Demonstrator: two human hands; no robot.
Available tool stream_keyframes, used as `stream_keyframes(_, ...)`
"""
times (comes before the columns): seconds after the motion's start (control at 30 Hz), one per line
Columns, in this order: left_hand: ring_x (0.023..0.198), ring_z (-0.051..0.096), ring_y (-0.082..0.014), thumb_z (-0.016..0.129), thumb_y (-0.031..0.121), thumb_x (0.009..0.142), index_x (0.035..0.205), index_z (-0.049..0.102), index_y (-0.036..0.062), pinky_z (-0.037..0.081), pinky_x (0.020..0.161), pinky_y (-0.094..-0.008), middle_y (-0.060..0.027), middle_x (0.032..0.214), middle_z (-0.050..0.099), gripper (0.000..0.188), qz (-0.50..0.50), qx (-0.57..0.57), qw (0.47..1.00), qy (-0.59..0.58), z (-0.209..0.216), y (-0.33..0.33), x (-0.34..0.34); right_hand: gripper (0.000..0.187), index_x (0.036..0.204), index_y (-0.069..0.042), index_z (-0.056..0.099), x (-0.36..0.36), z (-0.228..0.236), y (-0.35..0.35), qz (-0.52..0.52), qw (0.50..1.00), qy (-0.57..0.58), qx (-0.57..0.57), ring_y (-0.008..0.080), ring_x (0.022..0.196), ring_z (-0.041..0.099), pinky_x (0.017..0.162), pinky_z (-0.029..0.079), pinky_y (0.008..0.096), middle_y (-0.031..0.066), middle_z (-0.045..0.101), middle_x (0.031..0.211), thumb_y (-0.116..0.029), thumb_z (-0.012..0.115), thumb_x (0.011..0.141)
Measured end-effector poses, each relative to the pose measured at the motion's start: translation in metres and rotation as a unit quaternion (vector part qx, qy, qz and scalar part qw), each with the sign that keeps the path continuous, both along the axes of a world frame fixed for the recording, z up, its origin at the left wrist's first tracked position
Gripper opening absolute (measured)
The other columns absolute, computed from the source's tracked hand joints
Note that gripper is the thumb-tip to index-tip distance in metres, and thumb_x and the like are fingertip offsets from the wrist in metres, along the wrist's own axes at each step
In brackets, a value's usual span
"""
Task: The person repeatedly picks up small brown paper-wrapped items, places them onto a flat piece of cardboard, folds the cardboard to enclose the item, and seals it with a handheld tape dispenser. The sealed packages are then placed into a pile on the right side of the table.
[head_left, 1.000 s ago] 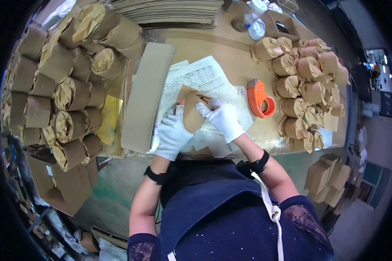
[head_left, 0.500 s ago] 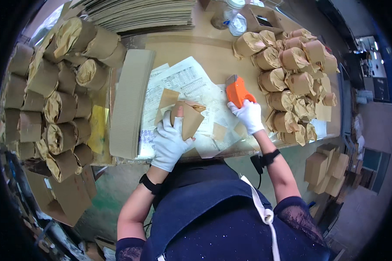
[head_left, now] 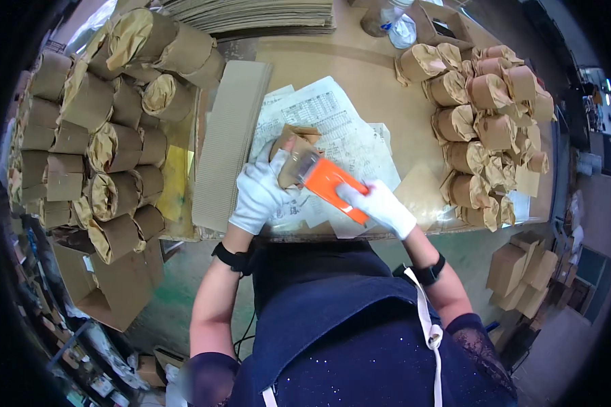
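Note:
My left hand (head_left: 259, 197), in a white glove with bare fingertips showing, is closed around a small brown paper package (head_left: 297, 157) and steadies it over the table. Folded paper sticks up at the package's far end. In my right hand (head_left: 385, 209), also gloved in white, is an orange tape dispenser (head_left: 328, 182), gripped by its near end. Its front end meets the package's right side, where a clear shiny strip shows. Beneath both hands lie printed paper sheets (head_left: 360, 150).
Left of my hands lies a long corrugated cardboard piece (head_left: 229, 136). Brown paper-wrapped rolls are piled at the left (head_left: 115, 149) and right (head_left: 465, 123). Flat cardboard sheets (head_left: 258, 15) are stacked at the back, near a jar (head_left: 380, 19) and an open box (head_left: 445, 24).
My right hand has brought the tape dispenser leftward from beside the right-hand pile to the package. The package has turned in my left hand. The whole view has shifted.

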State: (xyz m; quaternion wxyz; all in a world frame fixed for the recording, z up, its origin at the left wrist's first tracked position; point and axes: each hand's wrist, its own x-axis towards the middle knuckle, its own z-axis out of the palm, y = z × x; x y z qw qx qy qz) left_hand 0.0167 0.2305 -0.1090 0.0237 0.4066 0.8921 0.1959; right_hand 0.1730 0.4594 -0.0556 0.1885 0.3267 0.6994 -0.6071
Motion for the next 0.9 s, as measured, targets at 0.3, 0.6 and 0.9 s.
stream_keyframes(0.3,0.114,0.068,-0.0456,0.089,0.044,0.070,0.154,0.044,0.0159,0.058,0.096,-0.0500,-0.0254,0.135,0.063,0.099,0.027,0.002,0.970,-0.241,0.024,0.038,-0.013,0.074,0.088,0.004,0.078,0.006,-0.011,-0.013,0.092,0.964,-0.096,0.230,0.0299,0.068,0.072,0.070,0.055,0.0427,0.0199,0.070,0.067,-0.070,0.067,0.091)
stream_keyframes(0.6,0.119,0.055,-0.0255,0.088,0.015,0.074,0.132,0.046,0.0061,0.046,0.109,-0.0412,-0.0152,0.127,0.057,0.072,0.274,0.349,0.877,-0.183,0.054,-0.062,-0.022,0.061,0.083,0.002,0.075,0.022,-0.039,0.053,0.005,0.855,0.070,0.513,0.0283,0.059,0.066,0.060,0.053,0.0435,0.0174,0.068,0.064,-0.058,0.073,0.094)
stream_keyframes(0.9,0.135,0.053,-0.0403,0.073,0.010,0.086,0.131,0.059,0.0002,0.045,0.113,-0.0506,-0.0247,0.147,0.056,0.048,0.355,0.117,0.918,0.133,0.021,-0.107,-0.072,0.039,0.081,-0.010,0.076,0.002,-0.030,0.146,0.123,0.712,0.173,0.670,0.0315,0.088,0.068,0.083,0.053,0.0479,0.0105,0.069,0.081,-0.048,0.080,0.085)
